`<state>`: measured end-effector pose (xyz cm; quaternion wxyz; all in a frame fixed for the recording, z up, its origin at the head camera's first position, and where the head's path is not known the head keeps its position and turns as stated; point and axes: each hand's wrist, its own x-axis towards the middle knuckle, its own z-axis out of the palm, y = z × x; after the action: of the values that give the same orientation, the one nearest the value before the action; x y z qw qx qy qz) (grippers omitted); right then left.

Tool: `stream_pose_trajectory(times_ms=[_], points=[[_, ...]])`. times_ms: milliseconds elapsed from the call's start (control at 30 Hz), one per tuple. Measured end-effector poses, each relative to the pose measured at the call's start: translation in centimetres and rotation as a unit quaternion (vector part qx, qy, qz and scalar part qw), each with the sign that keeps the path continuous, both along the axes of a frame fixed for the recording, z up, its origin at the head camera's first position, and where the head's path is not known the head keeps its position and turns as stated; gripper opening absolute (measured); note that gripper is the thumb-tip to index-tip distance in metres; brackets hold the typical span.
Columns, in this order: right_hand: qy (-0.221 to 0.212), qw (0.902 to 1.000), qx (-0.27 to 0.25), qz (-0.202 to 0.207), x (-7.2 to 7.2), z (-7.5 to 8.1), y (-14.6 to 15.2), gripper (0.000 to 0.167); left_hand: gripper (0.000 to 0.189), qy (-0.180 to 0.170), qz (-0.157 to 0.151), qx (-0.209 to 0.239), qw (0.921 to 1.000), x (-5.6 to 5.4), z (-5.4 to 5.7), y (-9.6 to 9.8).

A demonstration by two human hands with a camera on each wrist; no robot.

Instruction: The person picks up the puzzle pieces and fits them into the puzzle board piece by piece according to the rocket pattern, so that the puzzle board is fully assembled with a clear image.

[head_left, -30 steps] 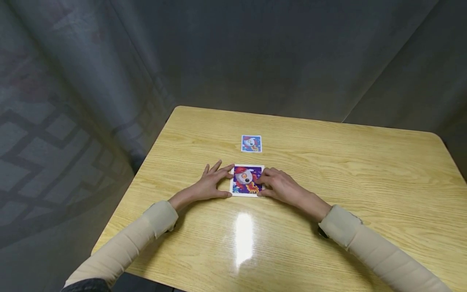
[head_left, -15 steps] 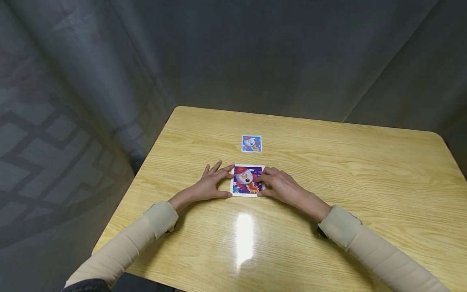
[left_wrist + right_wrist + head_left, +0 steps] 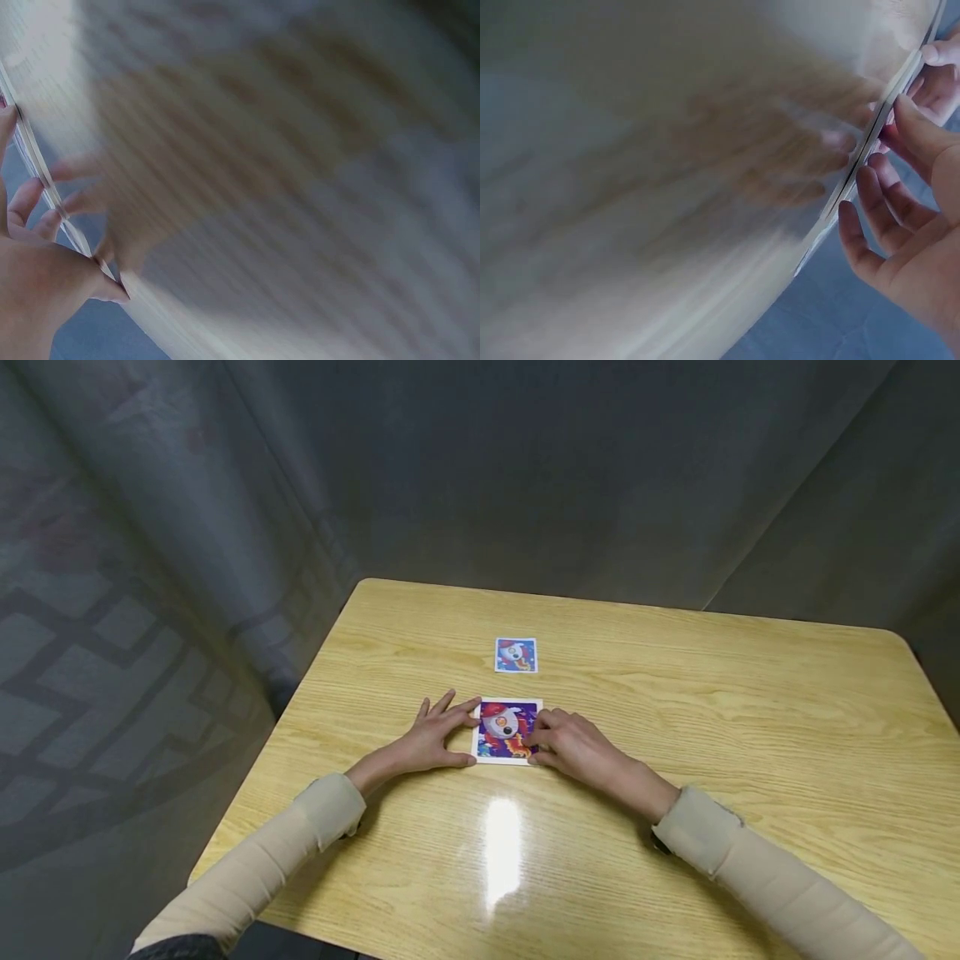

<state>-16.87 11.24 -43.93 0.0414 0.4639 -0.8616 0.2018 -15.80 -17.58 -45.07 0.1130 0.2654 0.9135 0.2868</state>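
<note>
A square picture board [image 3: 501, 745] with a white border lies flat on the table in the head view. It shows a cartoon rocket with an orange flame on purple. My left hand [image 3: 431, 742] touches its left border, thumb at the near corner and index finger at the far corner, other fingers spread. On the right side, my right hand [image 3: 577, 745] has its index fingertip on the picture and its thumb at the near right corner, its other fingers curled. From the right wrist, the board's edge [image 3: 870, 139] shows nearly side-on by the right thumb and fingers.
Farther back on the wooden table [image 3: 712, 693] lies a smaller card [image 3: 517, 656] with a similar rocket on light blue. A dark grey curtain [image 3: 525, 485] hangs behind and to the left. Light glares off the near tabletop.
My right index finger has shifted slightly toward me across the picture, and the right knuckles have dipped a little. The left hand and the board have stayed in place.
</note>
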Motion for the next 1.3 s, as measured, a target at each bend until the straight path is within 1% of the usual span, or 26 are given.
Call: stream_pose_trajectory(times_ms=[133,233,300,433,467,533,667,733,967,1200,1300], points=[[0.017,0.9998,0.005,0.0,0.15,-0.16,-0.02,0.021,0.056,0.0,-0.001,-0.003,1.0,-0.01,-0.04,-0.02],[0.021,0.9998,0.007,-0.002,0.27,-0.18,-0.06,0.022,0.056,-0.002,0.001,-0.006,1.0,-0.02,-0.09,-0.02],[0.022,0.9997,0.008,-0.008,0.33,-0.16,-0.09,0.027,0.057,-0.002,0.002,-0.007,1.0,-0.04,-0.13,-0.02],[0.011,0.9993,0.013,-0.033,0.37,-0.11,-0.17,0.047,0.056,0.001,0.001,-0.008,1.0,-0.05,-0.21,-0.03],[0.008,0.9992,0.013,-0.038,0.37,-0.1,-0.16,0.05,0.056,0.0,0.002,-0.009,1.0,-0.04,-0.21,-0.03],[0.006,0.9992,0.01,-0.038,0.4,-0.13,-0.11,0.048,0.056,0.001,0.001,-0.007,1.0,-0.02,-0.19,-0.02],[0.017,0.9996,0.002,-0.022,0.42,-0.23,0.03,0.032,0.055,0.001,-0.001,-0.004,1.0,-0.01,-0.1,-0.02],[0.022,0.9996,0.001,-0.018,0.43,-0.22,0.04,0.029,0.055,0.002,-0.001,-0.002,1.0,-0.01,-0.04,-0.02],[0.016,0.9997,0.002,-0.021,0.45,-0.2,0.04,0.027,0.055,0.005,-0.003,0.003,1.0,0.1,0.11,0.01],[0.016,0.9995,0.009,-0.025,0.52,-0.16,-0.03,0.025,0.057,0.017,0.0,-0.008,0.9998,0.02,-0.04,0.03],[0.016,0.9995,0.01,-0.025,0.57,-0.11,-0.04,0.025,0.057,0.015,0.0,-0.009,0.9998,-0.01,-0.11,0.03]])
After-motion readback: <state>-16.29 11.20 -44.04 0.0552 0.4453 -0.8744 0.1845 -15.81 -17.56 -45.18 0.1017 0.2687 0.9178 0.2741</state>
